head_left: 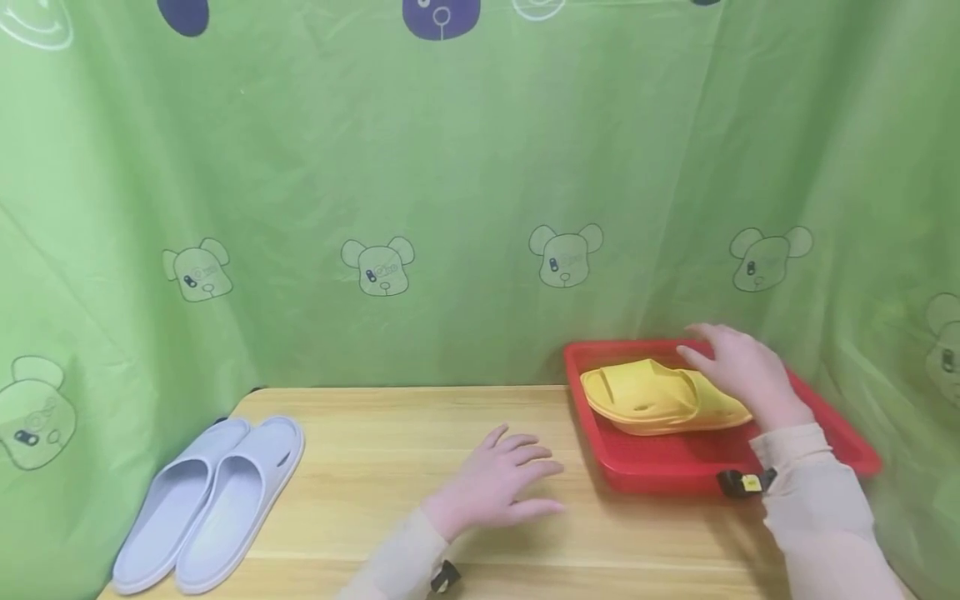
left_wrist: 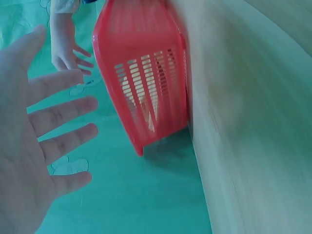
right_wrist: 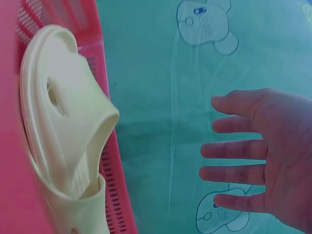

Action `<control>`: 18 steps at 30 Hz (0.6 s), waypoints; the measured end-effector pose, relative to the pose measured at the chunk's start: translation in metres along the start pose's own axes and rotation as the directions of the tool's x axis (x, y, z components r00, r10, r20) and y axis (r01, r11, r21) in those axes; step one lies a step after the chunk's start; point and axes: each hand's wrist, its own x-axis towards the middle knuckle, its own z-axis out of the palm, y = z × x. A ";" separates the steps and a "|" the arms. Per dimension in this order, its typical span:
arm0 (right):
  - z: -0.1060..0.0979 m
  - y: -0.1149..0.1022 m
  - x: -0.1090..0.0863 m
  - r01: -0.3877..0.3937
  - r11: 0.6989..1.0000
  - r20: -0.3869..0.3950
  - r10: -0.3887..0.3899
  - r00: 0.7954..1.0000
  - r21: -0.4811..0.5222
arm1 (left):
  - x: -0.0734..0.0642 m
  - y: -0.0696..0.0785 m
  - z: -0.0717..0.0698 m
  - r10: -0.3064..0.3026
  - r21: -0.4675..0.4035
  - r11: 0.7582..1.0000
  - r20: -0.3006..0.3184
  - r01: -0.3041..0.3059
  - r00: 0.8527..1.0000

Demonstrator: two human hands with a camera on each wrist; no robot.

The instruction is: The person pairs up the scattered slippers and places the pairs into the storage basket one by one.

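Observation:
A pair of yellow slippers (head_left: pixel 645 396) lies in a red plastic basket (head_left: pixel 675 479) at the right of the table, one slipper overlapping the other. Over the basket's right part hovers my right hand (head_left: pixel 738 367), its fingers extended and holding nothing. The right wrist view shows that hand beside the yellow slippers (right_wrist: pixel 73 112), apart from them. My left hand (head_left: pixel 498 483) is above the table to the left of the basket, fingers spread and nothing in them. In the left wrist view the basket's slotted side (left_wrist: pixel 146 92) stands beyond the fingers.
A pair of light blue-grey slippers (head_left: pixel 232 500) lies side by side at the table's left edge. The wooden table (head_left: pixel 390 450) backs onto a green curtain (head_left: pixel 465 167) with bear prints, which also hangs along both sides.

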 end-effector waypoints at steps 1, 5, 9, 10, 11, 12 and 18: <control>0.001 -0.002 -0.002 0.011 1.000 -0.012 -0.011 1.000 -0.001 | -0.003 -0.002 -0.001 0.003 0.004 1.000 -0.011 -0.003 1.000; 0.005 -0.012 -0.010 0.037 0.999 -0.059 -0.037 0.998 -0.007 | -0.015 -0.009 -0.008 -0.001 0.005 1.000 -0.025 0.001 1.000; 0.008 -0.023 -0.017 0.044 0.999 -0.071 -0.045 0.996 -0.007 | -0.027 -0.016 -0.013 0.000 0.026 1.000 -0.048 0.001 0.999; 0.009 -0.025 -0.019 0.047 0.999 -0.071 -0.048 0.996 -0.006 | -0.030 -0.018 -0.013 0.001 0.029 1.000 -0.056 0.000 0.998; 0.009 -0.027 -0.021 0.052 0.999 -0.071 -0.053 0.996 -0.007 | -0.034 -0.020 -0.014 0.000 0.034 0.999 -0.063 0.003 0.998; 0.010 -0.029 -0.023 0.056 0.998 -0.073 -0.056 0.996 -0.005 | -0.037 -0.022 -0.014 -0.003 0.033 0.999 -0.071 0.006 0.998; 0.017 -0.041 -0.033 0.100 0.995 -0.096 -0.097 0.991 0.030 | -0.053 -0.034 -0.018 -0.005 0.049 0.999 -0.139 0.012 0.990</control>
